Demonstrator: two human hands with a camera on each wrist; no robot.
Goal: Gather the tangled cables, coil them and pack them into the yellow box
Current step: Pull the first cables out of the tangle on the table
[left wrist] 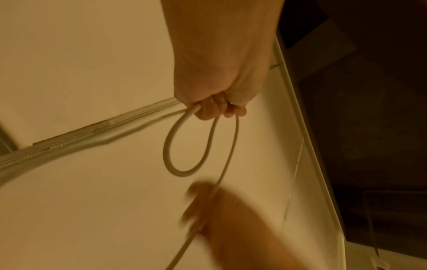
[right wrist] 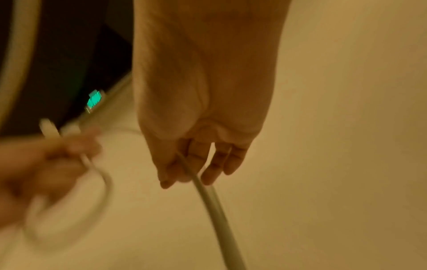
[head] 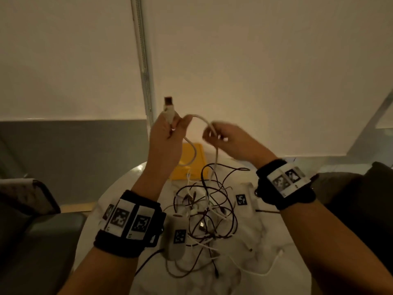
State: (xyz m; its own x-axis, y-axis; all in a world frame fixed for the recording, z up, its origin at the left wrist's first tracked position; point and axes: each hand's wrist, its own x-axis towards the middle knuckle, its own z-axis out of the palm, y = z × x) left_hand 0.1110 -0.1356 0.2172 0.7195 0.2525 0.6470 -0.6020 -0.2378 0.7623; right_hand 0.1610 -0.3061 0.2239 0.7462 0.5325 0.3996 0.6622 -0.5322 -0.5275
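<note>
Raised above the table, my left hand (head: 170, 128) grips a white USB cable (head: 202, 120) just below its plug (head: 168, 103), which points up. A small loop (left wrist: 184, 149) of that cable hangs from this fist. The cable arcs right to my right hand (head: 214, 135), whose thumb and fingers (right wrist: 208, 173) pinch it loosely. From there it drops into a tangle of dark and white cables (head: 208, 213) on the round white table (head: 265, 262). The yellow box (head: 191, 165) stands at the table's far edge, partly hidden by my left hand.
A grey oblong device with a marker tag (head: 177, 237) lies left of the tangle, and a white marker card (head: 242, 199) lies to its right. Dark seats flank the table at left (head: 32, 241) and right (head: 350, 199). A pale wall rises behind.
</note>
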